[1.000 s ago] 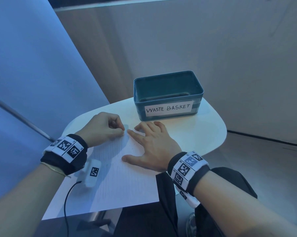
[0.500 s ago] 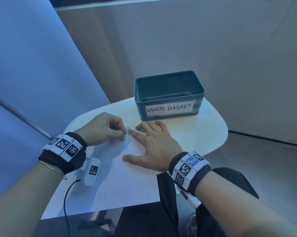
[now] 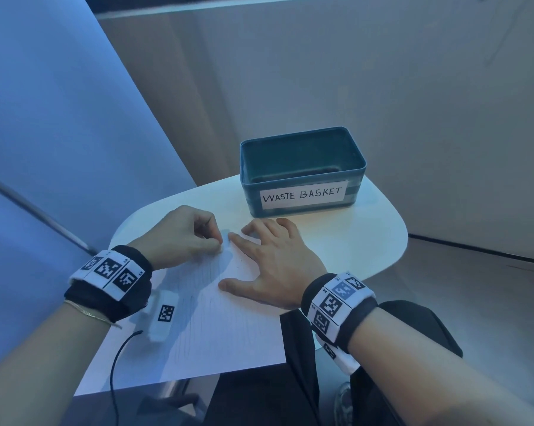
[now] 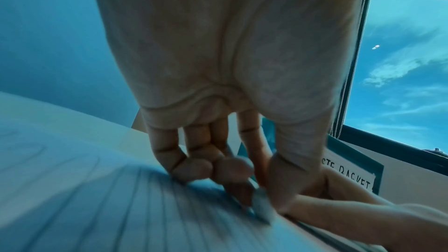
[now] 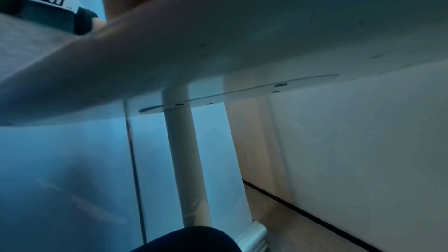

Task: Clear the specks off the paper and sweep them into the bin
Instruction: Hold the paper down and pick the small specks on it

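Two hands work the paper (image 3: 216,327): left hand (image 3: 179,238) pinches a small whitish piece (image 4: 261,208), right hand (image 3: 278,265) lies flat, fingers spread.

Head view: dim, cool blue cast throughout; the rounded white worktop (image 3: 367,238) is the brightest surface, free of glare. Soft shadows fall from the left hand (image 3: 179,238) onto the lined white paper sheet (image 3: 216,327). Straight wall edges bow toward the frame borders from wide-angle distortion. Left wrist view: daylight enters through a window with blue sky (image 4: 402,76) at right; the palm is backlit and the fingertips (image 4: 232,170) and paper are motion-blurred. Right wrist view: dark, noisy, low in contrast, looking beneath the worktop.
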